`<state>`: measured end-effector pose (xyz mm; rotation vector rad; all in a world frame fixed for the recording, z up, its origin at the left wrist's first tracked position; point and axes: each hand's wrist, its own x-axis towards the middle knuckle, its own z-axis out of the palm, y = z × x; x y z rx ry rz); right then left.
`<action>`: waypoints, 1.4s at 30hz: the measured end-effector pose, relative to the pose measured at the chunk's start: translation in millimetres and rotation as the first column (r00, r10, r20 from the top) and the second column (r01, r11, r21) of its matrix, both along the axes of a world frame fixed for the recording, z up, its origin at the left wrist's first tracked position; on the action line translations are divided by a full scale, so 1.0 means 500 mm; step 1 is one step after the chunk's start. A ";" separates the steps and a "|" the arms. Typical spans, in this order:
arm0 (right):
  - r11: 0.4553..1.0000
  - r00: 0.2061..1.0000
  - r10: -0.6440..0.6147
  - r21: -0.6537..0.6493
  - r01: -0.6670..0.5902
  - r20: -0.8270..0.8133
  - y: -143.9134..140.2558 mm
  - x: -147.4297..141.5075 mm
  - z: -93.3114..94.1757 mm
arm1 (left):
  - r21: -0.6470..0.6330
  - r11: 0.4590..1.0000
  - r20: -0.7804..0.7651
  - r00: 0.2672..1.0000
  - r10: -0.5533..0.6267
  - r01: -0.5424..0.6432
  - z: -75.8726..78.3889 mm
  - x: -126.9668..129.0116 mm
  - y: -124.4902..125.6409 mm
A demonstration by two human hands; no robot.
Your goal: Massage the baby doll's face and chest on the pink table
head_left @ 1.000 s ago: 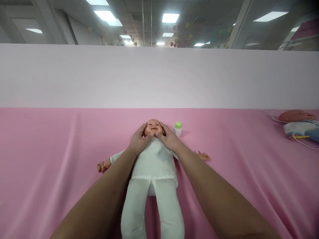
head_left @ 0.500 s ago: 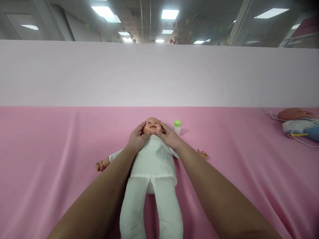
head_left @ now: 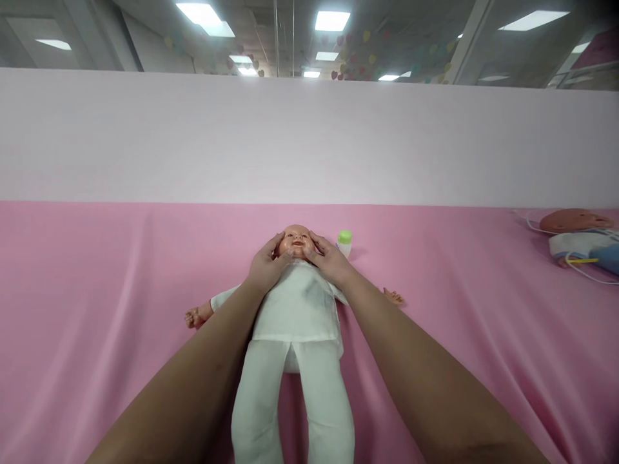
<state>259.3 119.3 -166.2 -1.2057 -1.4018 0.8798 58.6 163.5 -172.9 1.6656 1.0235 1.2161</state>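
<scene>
A: Illumination?
B: Bright and even, from ceiling panels (head_left: 331, 20) overhead; two panels are blown out to pure white. Shadows on the pink cloth (head_left: 97, 290) are soft, confined to its folds.

A: Image quality?
B: Centre sharp. Wide-angle bending at the edges; forearms (head_left: 425, 386) loom oversized and slightly soft; corners darken.

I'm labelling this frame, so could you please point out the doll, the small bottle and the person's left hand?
doll (head_left: 296, 308): head view, on its white shirt.
small bottle (head_left: 344, 237): head view, on its green cap.
left hand (head_left: 265, 267): head view, on the back of the hand.
</scene>
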 end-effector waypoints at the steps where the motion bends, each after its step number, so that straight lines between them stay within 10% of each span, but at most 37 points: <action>1: 1.000 0.999 -0.024 -0.003 0.024 0.030 -0.006 -0.004 0.005 | 0.008 1.000 -0.037 0.999 0.004 -0.004 0.002 0.000 -0.002; 24: 1.000 0.999 0.025 -0.018 -0.024 0.032 -0.007 0.004 0.008 | -0.086 0.985 0.243 0.962 -0.125 0.150 -0.008 -0.010 0.018; 42: 0.990 0.990 -0.142 0.016 0.142 0.013 0.004 -0.026 -0.015 | 0.053 0.998 -0.131 0.991 -0.014 0.021 0.001 -0.006 -0.004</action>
